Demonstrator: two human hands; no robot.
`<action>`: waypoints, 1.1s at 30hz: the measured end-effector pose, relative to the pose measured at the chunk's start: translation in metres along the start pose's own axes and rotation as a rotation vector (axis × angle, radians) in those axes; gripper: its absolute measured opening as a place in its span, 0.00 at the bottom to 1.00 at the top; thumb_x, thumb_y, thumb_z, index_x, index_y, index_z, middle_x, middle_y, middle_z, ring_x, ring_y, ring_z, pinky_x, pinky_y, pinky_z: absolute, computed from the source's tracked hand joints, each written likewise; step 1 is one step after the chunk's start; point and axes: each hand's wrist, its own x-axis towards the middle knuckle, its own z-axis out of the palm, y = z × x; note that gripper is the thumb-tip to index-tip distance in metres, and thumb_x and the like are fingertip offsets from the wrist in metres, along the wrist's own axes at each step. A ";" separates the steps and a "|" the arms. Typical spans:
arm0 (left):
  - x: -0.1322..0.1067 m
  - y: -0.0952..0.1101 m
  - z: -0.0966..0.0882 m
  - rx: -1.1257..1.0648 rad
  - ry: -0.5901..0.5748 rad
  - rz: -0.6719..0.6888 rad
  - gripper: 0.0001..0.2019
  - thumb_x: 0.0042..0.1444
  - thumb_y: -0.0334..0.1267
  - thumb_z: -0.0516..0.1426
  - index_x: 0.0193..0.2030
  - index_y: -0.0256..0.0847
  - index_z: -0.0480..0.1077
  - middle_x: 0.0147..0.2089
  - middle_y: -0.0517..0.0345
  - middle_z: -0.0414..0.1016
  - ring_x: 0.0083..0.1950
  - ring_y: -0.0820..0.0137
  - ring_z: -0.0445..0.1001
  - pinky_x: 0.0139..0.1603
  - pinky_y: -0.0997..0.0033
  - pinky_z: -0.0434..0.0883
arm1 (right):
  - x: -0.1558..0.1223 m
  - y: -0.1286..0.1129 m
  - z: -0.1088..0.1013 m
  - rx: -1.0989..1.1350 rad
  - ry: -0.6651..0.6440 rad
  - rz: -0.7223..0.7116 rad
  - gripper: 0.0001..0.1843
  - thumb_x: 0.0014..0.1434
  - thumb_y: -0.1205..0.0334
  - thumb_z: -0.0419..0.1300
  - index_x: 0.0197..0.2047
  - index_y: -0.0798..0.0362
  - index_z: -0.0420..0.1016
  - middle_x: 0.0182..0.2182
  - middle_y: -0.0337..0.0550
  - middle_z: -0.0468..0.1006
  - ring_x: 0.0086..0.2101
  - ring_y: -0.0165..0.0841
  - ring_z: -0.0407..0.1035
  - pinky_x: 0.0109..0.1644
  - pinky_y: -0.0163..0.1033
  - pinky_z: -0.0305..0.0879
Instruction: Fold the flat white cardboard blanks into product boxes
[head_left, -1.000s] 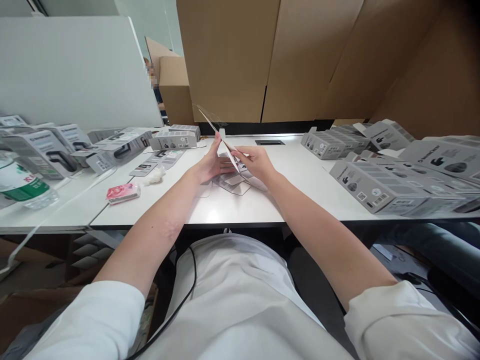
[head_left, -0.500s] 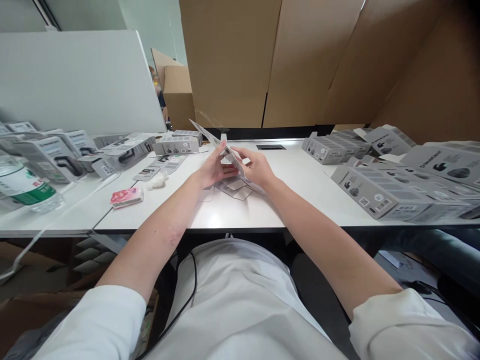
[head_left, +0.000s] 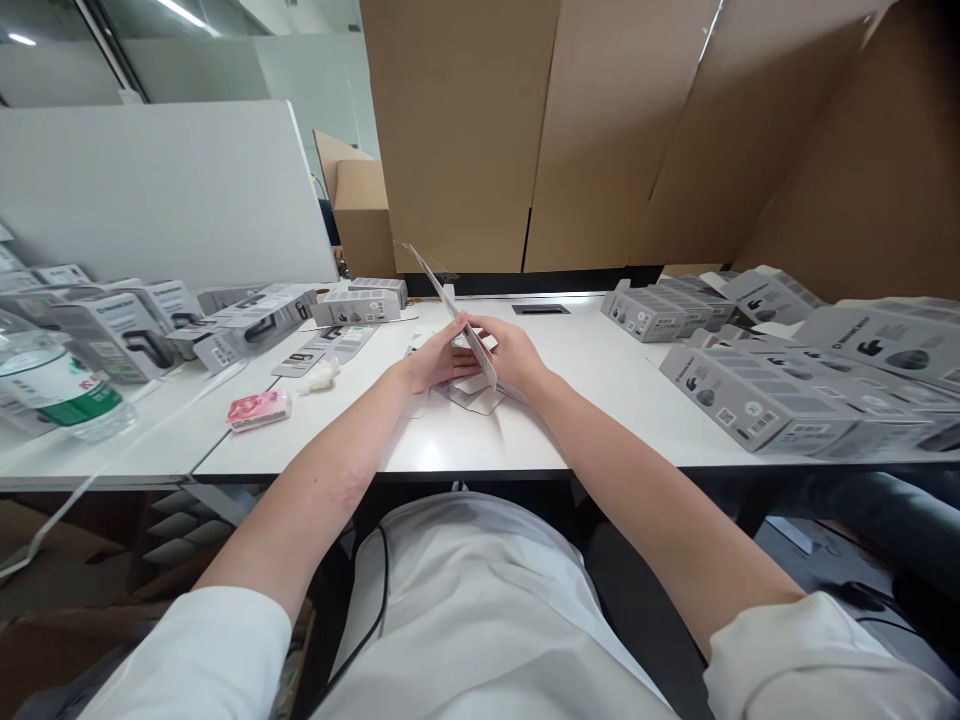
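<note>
Between my two hands, a thin grey-and-white flattened carton is held tilted on edge above the white table. My left hand grips it from the left, thumb at its upper face. From the right, my right hand closes its fingers on the same carton. Just below the hands lie more flat carton pieces, partly covered by the fingers. Left of these, another flat carton rests on the table with printing on it.
Printed boxes are grouped at the right, others at the left. A pink packet, a crumpled white wad and a water bottle stand or lie left. Large cardboard rises behind the table.
The held carton now stands steeper and its top has swung to the right. Both hands keep hold of it. The whole view has shifted slightly as the head tilted up.
</note>
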 end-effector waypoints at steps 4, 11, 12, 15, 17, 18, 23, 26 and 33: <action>0.003 -0.002 -0.003 0.010 0.019 0.025 0.39 0.58 0.78 0.76 0.61 0.47 0.85 0.63 0.35 0.92 0.73 0.39 0.90 0.83 0.44 0.81 | 0.000 0.001 0.000 -0.006 -0.003 -0.011 0.33 0.72 0.64 0.67 0.77 0.41 0.89 0.70 0.47 0.90 0.56 0.51 0.86 0.59 0.55 0.85; 0.007 -0.002 -0.002 -0.019 0.092 0.068 0.39 0.55 0.72 0.81 0.60 0.47 0.83 0.60 0.36 0.93 0.66 0.43 0.92 0.77 0.45 0.84 | 0.000 0.000 0.000 -0.030 -0.003 -0.001 0.32 0.73 0.62 0.67 0.77 0.41 0.88 0.69 0.46 0.91 0.55 0.49 0.84 0.62 0.56 0.84; 0.007 -0.001 -0.001 -0.015 0.100 0.073 0.39 0.54 0.72 0.81 0.60 0.46 0.83 0.60 0.36 0.93 0.65 0.43 0.93 0.76 0.45 0.85 | 0.001 0.001 0.000 -0.035 0.005 0.007 0.31 0.73 0.61 0.67 0.77 0.41 0.88 0.69 0.46 0.91 0.56 0.50 0.84 0.63 0.56 0.84; 0.007 -0.001 0.000 0.007 0.129 0.090 0.40 0.53 0.72 0.81 0.60 0.46 0.82 0.58 0.38 0.92 0.61 0.46 0.93 0.71 0.47 0.87 | 0.002 0.005 -0.001 -0.051 0.025 0.039 0.33 0.73 0.59 0.70 0.79 0.40 0.86 0.69 0.48 0.91 0.56 0.51 0.85 0.66 0.58 0.83; 0.008 0.000 -0.001 0.007 0.167 0.100 0.39 0.52 0.71 0.82 0.58 0.46 0.81 0.55 0.42 0.91 0.56 0.49 0.93 0.67 0.48 0.88 | 0.004 0.010 -0.002 -0.063 0.026 0.074 0.37 0.71 0.59 0.72 0.81 0.42 0.84 0.69 0.50 0.90 0.54 0.50 0.85 0.65 0.59 0.83; 0.009 0.000 -0.002 0.002 0.197 0.105 0.39 0.51 0.70 0.83 0.57 0.47 0.80 0.54 0.44 0.91 0.54 0.51 0.93 0.64 0.48 0.89 | 0.004 0.013 -0.002 -0.067 0.023 0.093 0.39 0.71 0.60 0.72 0.83 0.43 0.82 0.69 0.51 0.90 0.52 0.50 0.85 0.64 0.59 0.83; 0.016 0.000 -0.008 -0.030 0.431 0.187 0.38 0.47 0.59 0.87 0.56 0.48 0.77 0.57 0.48 0.90 0.58 0.52 0.91 0.56 0.52 0.90 | 0.008 0.030 -0.001 -0.100 0.027 0.184 0.39 0.73 0.62 0.68 0.84 0.47 0.80 0.71 0.56 0.88 0.47 0.46 0.86 0.64 0.59 0.84; 0.021 0.000 -0.013 -0.025 0.576 0.217 0.36 0.47 0.53 0.87 0.56 0.50 0.77 0.60 0.49 0.92 0.63 0.50 0.91 0.57 0.52 0.90 | 0.008 0.036 -0.001 -0.130 0.051 0.218 0.35 0.75 0.63 0.64 0.83 0.47 0.81 0.70 0.55 0.88 0.46 0.44 0.85 0.66 0.59 0.83; 0.025 -0.006 -0.023 -0.022 0.650 0.251 0.33 0.46 0.42 0.88 0.55 0.48 0.79 0.62 0.47 0.93 0.64 0.50 0.92 0.65 0.46 0.90 | 0.007 0.038 -0.006 -0.096 0.105 0.277 0.30 0.79 0.63 0.60 0.80 0.47 0.82 0.67 0.55 0.88 0.43 0.44 0.84 0.67 0.61 0.82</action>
